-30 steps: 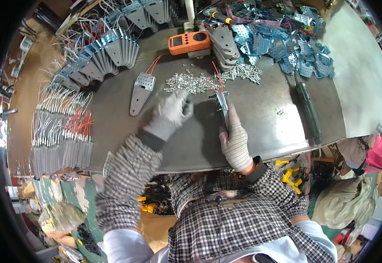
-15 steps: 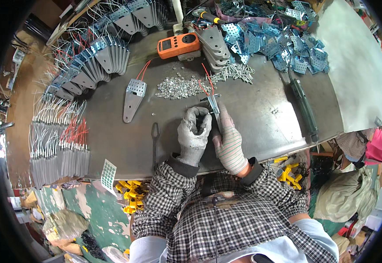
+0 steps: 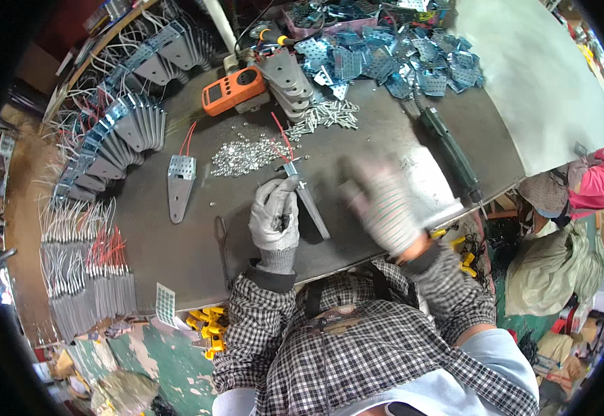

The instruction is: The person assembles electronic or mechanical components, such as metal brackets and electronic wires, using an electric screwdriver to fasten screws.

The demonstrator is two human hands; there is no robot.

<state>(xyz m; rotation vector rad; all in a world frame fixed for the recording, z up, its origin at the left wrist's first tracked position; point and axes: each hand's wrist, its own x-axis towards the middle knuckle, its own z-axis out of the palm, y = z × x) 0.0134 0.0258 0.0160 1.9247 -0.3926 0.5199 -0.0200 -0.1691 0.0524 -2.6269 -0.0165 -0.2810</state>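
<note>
My left hand point(image 3: 274, 216), in a grey glove, pinches the upper end of a grey metal bracket point(image 3: 313, 213) with two red wires; the bracket is seen edge-on and slants down to the right. To the right, above the bench, my right hand point(image 3: 385, 204) wears a striped glove. It is smeared by motion, but its thumb and fingers look apart, and nothing shows in it. Beyond my left hand lie a pile of small nuts point(image 3: 243, 156) and a heap of bolts point(image 3: 329, 116). Another wired bracket point(image 3: 182, 186) lies flat to the left.
A dark green electric screwdriver point(image 3: 451, 149) lies at the right. Grey plates point(image 3: 284, 80) are stacked beside an orange meter point(image 3: 232, 90); blue perforated plates point(image 3: 399, 62) heap up behind. Finished-looking brackets point(image 3: 132, 128) and wired grey rods point(image 3: 87, 284) fill the left side. A wire loop tool point(image 3: 222, 243) lies near the front edge.
My right hand has let go of the bracket and moved right. My left hand keeps hold of it. The whole view has shifted, moving the bench things left in the picture.
</note>
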